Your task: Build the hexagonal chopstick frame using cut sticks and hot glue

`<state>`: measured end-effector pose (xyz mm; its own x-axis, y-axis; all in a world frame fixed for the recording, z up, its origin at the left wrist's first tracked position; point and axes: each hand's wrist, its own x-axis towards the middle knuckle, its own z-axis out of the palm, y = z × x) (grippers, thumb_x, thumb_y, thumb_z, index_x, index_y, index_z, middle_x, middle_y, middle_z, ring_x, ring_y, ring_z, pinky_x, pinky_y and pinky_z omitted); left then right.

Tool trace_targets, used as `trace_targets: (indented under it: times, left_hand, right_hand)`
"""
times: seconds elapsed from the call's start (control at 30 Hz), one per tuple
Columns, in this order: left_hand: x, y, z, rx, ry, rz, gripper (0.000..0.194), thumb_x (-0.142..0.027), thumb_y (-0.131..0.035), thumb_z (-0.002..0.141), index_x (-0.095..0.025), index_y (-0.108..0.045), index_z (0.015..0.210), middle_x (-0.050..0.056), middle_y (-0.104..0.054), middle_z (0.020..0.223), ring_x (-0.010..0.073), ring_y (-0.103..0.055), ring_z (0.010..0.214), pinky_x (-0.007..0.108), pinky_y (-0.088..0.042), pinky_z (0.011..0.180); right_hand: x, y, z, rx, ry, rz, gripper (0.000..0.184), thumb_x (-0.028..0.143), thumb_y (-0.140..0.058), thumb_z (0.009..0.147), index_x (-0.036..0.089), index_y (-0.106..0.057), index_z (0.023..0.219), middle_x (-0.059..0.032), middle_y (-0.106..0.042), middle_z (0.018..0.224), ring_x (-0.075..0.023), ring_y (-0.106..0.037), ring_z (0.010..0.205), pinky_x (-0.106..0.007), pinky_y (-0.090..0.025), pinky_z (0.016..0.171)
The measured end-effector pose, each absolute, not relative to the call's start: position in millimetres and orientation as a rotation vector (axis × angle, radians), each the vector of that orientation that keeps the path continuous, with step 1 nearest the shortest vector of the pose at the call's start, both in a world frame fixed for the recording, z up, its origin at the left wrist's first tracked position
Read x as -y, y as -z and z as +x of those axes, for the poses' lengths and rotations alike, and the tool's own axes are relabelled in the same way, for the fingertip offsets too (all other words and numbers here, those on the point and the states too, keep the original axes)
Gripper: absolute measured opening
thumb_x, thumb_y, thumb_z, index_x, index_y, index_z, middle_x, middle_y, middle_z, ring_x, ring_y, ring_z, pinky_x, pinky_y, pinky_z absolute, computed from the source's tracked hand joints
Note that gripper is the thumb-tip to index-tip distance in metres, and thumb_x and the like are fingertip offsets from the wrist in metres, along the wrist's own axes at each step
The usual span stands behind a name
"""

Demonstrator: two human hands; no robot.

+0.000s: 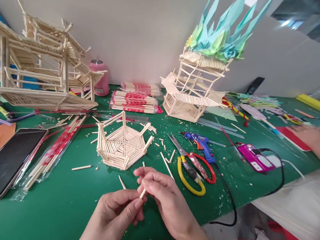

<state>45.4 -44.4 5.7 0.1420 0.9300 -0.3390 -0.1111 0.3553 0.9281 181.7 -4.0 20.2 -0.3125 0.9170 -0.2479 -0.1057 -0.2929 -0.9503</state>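
Both my hands meet over the front of the green table, pinching one short wooden stick (142, 193). My left hand (120, 210) closes thumb and fingers on its lower end, while my right hand (162, 195) grips it higher up. Just beyond them sits a small stick frame (124, 145) with a web-like floor and low posts along its rim. One loose stick (122, 182) lies beside my left hand, and another stick (81, 168) rests farther left. Right of the frame are scissors (193, 168) with red and yellow handles and a blue glue gun (200, 142).
Large stick buildings stand at the back left (46, 67) and back centre (197, 89), the latter topped with paper leaves. Packed sticks (135, 101), a pink bottle (99, 77) and a phone (4, 163) surround the workspace. A magenta power strip (258, 158) lies near another person's hand (307, 136).
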Motion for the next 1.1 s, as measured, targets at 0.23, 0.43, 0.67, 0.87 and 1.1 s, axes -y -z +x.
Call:
trace_targets:
  times: [0.23,0.43,0.67,0.87,1.1]
  left_hand:
    - [44,-9,46,-1.164,-0.900,0.949,0.028,-0.042,-0.060,0.075,-0.017,-0.067,0.064,0.001,-0.057,0.052,0.0111,-0.045,0.052,0.022,-0.040,0.053]
    - [43,-7,43,-1.125,-0.904,0.926,0.027,-0.041,-0.061,0.075,-0.017,-0.068,0.064,0.001,-0.058,0.053,0.0106,-0.047,0.051,0.022,-0.040,0.053]
    - [44,-4,39,-1.124,-1.103,0.650,0.018,-0.038,-0.069,0.070,-0.021,-0.073,0.074,0.003,-0.068,0.074,0.0135,-0.057,0.072,0.024,-0.046,0.069]
    - [45,-3,32,-1.059,-1.192,0.277,0.025,-0.038,-0.079,0.057,-0.021,-0.075,0.075,0.006,-0.072,0.080,0.0225,-0.064,0.087,0.036,-0.048,0.084]
    - [48,0,17,-1.072,-1.165,0.471,0.022,-0.036,-0.076,0.062,-0.021,-0.074,0.078,0.006,-0.072,0.088,0.0222,-0.062,0.091,0.033,-0.047,0.086]
  right_hand:
    - [4,-19,179,0.902,-1.956,-1.053,0.021,0.024,-0.053,0.069,0.014,-0.064,0.055,-0.0070,-0.060,0.091,-0.0120,-0.054,0.064,-0.022,-0.045,0.051]
    - [4,-15,177,0.888,-1.972,-1.024,0.026,0.030,-0.053,0.073,0.014,-0.063,0.056,-0.0068,-0.061,0.089,-0.0096,-0.052,0.052,-0.023,-0.043,0.044]
    - [14,-14,177,1.207,-1.619,-1.212,0.020,0.036,-0.053,0.082,0.018,-0.060,0.087,-0.0017,-0.057,0.077,-0.0127,-0.052,0.067,-0.024,-0.046,0.061]
    - [25,-12,164,1.760,-1.075,-1.140,0.011,0.024,-0.060,0.077,0.021,-0.050,0.081,-0.0005,-0.058,0.075,-0.0123,-0.053,0.063,-0.023,-0.047,0.059]
    - [15,-5,158,1.880,-1.017,-1.095,0.004,0.023,-0.054,0.083,0.021,-0.056,0.086,-0.0016,-0.063,0.075,-0.0115,-0.058,0.060,-0.019,-0.049,0.056]
